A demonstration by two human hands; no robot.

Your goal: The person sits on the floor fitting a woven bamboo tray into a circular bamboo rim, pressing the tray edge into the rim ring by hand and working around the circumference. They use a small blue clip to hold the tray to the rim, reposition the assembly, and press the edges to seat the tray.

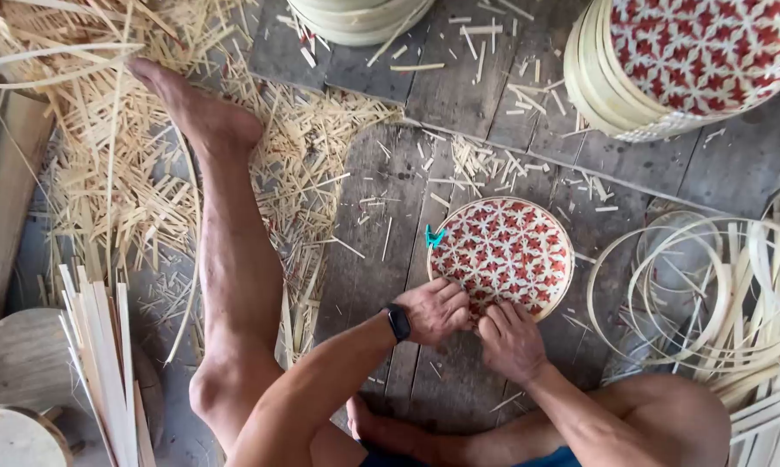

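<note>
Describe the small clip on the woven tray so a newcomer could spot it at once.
Start at the grey plank floor and find the round red-and-white woven tray that the left hand and right hand press at its near edge. On the tray's left rim sits a tiny clip. It is the only teal thing among pale bamboo strips.

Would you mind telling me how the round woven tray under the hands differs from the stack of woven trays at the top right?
The woven tray lies singly, flat on the plank floor, whole in view; the stack holds several piled trays and is cut off by the frame. The left hand and right hand press on the single tray's near rim; nothing touches the stack. A small green clip sits only on the single tray. Both share the red-and-white star weave.
</note>
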